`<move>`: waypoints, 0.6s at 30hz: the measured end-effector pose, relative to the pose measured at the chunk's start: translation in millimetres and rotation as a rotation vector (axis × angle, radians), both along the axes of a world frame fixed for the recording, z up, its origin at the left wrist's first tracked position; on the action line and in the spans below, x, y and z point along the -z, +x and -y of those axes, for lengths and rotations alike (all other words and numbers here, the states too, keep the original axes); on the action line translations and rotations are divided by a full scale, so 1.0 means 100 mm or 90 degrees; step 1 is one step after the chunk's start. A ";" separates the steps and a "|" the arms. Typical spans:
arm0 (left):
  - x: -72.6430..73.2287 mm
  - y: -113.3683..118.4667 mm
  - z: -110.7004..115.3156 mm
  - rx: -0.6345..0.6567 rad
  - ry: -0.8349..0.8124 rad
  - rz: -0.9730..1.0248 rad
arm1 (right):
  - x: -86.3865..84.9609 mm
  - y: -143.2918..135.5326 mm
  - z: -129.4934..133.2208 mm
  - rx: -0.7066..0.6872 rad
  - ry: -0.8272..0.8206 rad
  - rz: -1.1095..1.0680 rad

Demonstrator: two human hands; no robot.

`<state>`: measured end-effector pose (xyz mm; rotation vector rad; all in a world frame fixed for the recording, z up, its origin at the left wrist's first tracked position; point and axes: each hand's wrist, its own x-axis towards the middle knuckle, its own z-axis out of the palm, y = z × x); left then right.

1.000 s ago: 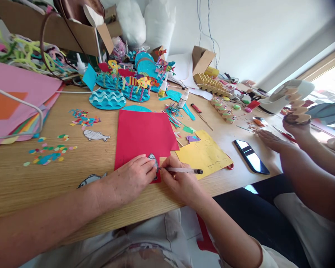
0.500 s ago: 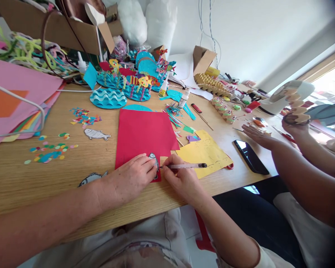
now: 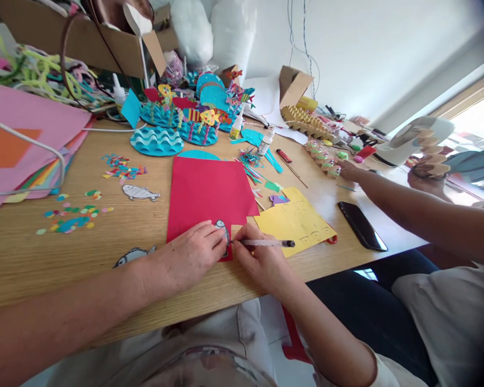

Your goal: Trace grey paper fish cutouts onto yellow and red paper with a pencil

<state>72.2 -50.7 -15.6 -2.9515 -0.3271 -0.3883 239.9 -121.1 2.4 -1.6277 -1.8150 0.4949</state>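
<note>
My left hand [image 3: 196, 247] lies flat, fingers stretched, on the lower part of a red paper sheet [image 3: 210, 188], pressing down a small paper fish cutout [image 3: 221, 226] that it partly covers. My right hand [image 3: 260, 260] is closed around a pen [image 3: 274, 243], its tip at the fish's right edge, near the border of the red sheet. A larger paper fish [image 3: 133, 256] is partly hidden behind my left forearm. Another pale fish cutout [image 3: 140, 192] rests farther up on the left. Beside my right hand is a yellow sheet [image 3: 296, 220] with pencilled marks.
Paper dots [image 3: 75, 215] and coloured scraps [image 3: 125, 169] lie left. Blue wavy fish crafts [image 3: 157, 141] and a glue bottle [image 3: 266, 142] stand behind the red sheet. A phone [image 3: 361, 226] lies right. A co-worker's arm [image 3: 403, 196] reaches across the table at right.
The co-worker's near arm has reached farther forward, toward the row of small decorated crafts. My pen has shifted and tilted slightly; my left hand stays nearly in place.
</note>
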 end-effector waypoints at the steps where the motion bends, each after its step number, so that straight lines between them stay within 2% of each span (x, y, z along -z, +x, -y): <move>1: 0.00 0.00 0.00 0.001 0.003 0.002 | 0.00 0.00 0.01 0.000 0.001 0.002; 18: 0.02 -0.02 0.00 -0.004 0.005 -0.006 | 0.02 0.00 0.05 0.033 -0.002 -0.017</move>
